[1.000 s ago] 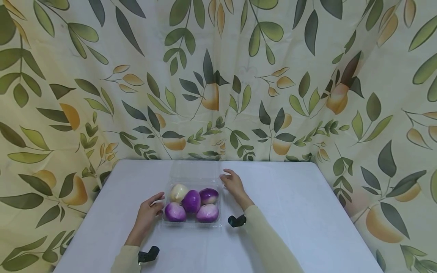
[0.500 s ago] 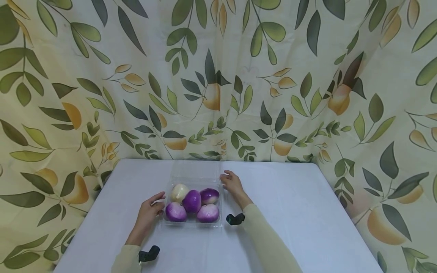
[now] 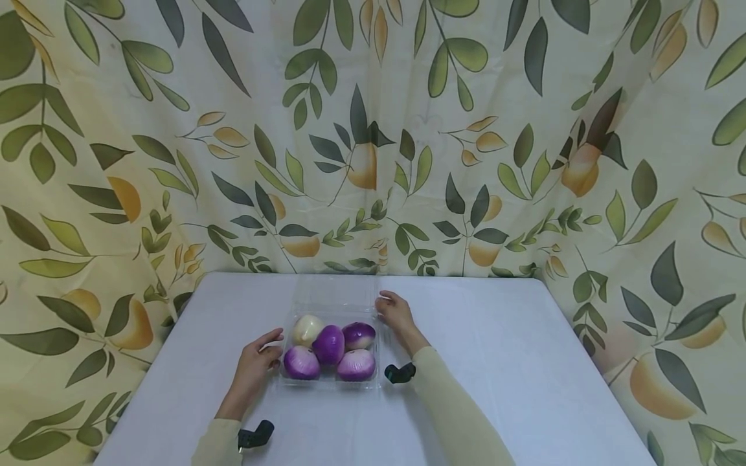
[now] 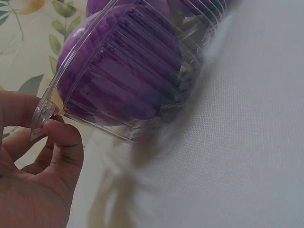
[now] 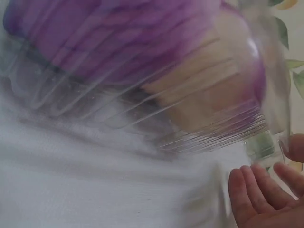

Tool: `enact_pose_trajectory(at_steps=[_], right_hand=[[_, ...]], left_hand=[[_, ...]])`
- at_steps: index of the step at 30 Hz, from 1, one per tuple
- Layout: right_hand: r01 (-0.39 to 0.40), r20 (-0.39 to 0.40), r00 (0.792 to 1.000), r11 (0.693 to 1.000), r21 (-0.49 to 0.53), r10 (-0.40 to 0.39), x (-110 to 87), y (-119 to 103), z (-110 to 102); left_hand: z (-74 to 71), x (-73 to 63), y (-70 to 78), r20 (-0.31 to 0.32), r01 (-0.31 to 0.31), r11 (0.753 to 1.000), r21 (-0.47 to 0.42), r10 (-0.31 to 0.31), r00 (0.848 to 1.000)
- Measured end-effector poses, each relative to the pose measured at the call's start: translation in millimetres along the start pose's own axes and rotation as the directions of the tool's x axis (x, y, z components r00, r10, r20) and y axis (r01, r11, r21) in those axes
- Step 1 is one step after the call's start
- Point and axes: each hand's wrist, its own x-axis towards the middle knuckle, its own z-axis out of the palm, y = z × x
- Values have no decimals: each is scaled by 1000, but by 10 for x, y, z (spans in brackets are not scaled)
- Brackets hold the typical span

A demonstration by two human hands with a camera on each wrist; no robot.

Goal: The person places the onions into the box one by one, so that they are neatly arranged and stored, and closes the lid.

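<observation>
A clear plastic clamshell container (image 3: 329, 383) stands on the table, its lid (image 3: 335, 294) folded back behind it. Several purple onions (image 3: 328, 345) and a pale one (image 3: 307, 331) lie inside. At the near left rim is my left hand (image 3: 249, 367); the left wrist view shows its thumb and forefinger pinching the clear rim (image 4: 43, 112). My right hand (image 3: 397, 317) is at the far right corner, near the lid's hinge. In the right wrist view its thumb (image 5: 295, 148) and fingers close around the container's edge, partly cut off by the frame.
A white cloth covers the table (image 3: 495, 362) around the container. Behind and at both sides hangs a curtain (image 3: 408, 162) printed with leaves and fruit. A dark wrist camera (image 3: 255, 434) sits on the left wrist, another dark camera (image 3: 400, 373) on the right.
My right wrist has shifted slightly to the left, while its fingers stay at the far right corner. The left hand, container and onions hold their places; the whole head view has drifted a little.
</observation>
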Motion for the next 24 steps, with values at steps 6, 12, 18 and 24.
enact_pose_trajectory(at_steps=[6, 12, 18, 24], right_hand=[[35, -5, 999, 999, 16, -35, -21, -80, -17], [73, 25, 997, 997, 1, -73, -53, -137, -41], [109, 31, 994, 994, 14, -109, -84, -164, -62], [118, 36, 992, 993, 26, -119, -111, -161, -99]], left_hand=[[0, -6, 7, 3, 6, 1000, 2, -6, 1000], [-6, 3, -13, 1, 8, 1000, 5, -8, 1000], [-9, -2, -10, 3, 3, 1000, -2, -3, 1000], [5, -9, 1, 0, -1, 1000, -2, 1, 1000]])
